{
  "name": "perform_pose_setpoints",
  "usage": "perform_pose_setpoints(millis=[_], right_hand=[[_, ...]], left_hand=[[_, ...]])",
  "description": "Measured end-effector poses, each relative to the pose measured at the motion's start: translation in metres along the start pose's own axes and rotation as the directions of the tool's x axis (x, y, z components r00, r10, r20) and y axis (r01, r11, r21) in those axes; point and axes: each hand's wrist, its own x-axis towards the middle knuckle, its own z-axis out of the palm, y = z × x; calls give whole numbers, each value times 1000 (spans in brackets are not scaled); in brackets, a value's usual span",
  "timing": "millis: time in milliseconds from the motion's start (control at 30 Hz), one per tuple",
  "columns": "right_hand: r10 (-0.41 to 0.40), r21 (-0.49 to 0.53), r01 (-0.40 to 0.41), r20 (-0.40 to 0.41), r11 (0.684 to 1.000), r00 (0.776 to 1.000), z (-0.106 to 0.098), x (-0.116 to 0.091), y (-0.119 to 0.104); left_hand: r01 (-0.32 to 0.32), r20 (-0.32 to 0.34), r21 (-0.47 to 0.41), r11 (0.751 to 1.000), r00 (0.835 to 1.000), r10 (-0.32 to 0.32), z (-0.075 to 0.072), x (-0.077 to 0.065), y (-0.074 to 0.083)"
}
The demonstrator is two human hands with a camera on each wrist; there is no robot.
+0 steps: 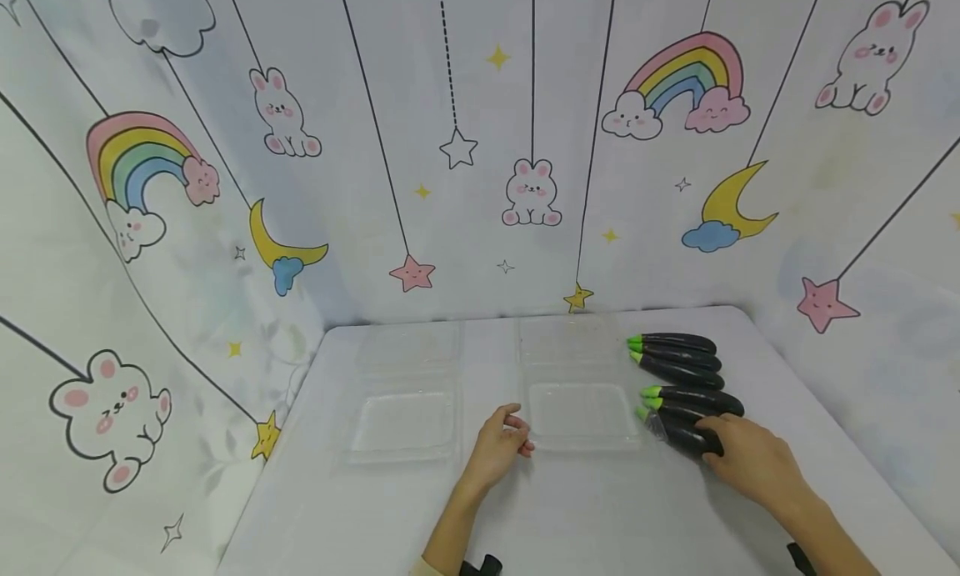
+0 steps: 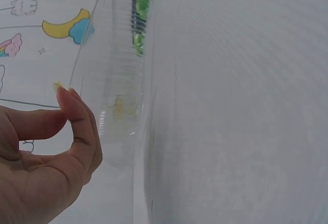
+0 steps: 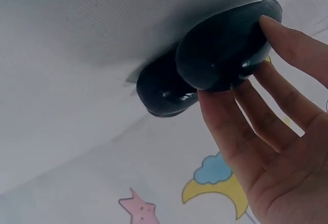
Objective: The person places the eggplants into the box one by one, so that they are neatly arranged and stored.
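Observation:
At the right of the table, my right hand grips the thick end of a dark, glossy eggplant with a green stem end. In the right wrist view, thumb and fingers lie on either side of this eggplant, and a second eggplant shows just behind it. Another eggplant lies alongside on the table, with one partly hidden between them. My left hand holds nothing, its fingers loosely bent beside the left edge of a clear plastic box.
Two more eggplants lie side by side farther back. A second clear plastic box stands to the left. Behind both boxes lie clear lid-like halves. A patterned cloth wall rises at the table's back edge.

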Motion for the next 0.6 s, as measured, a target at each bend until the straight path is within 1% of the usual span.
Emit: perform_pose_setpoints(millis=[233,400,600], right_hand=[[45,36,-45,-6,998,999,-8,2,3],[75,46,-75,-1,996,997,-12,2,5],[89,55,-87,-21,995,996,-19,4,4]], left_hand=[[9,1,-18,1000,1000,-9,0,1,0],[28,15,-5,1000,999,-28,-1,0,-1],[16,7,-20,1000,1000,-16,0,1,-1]])
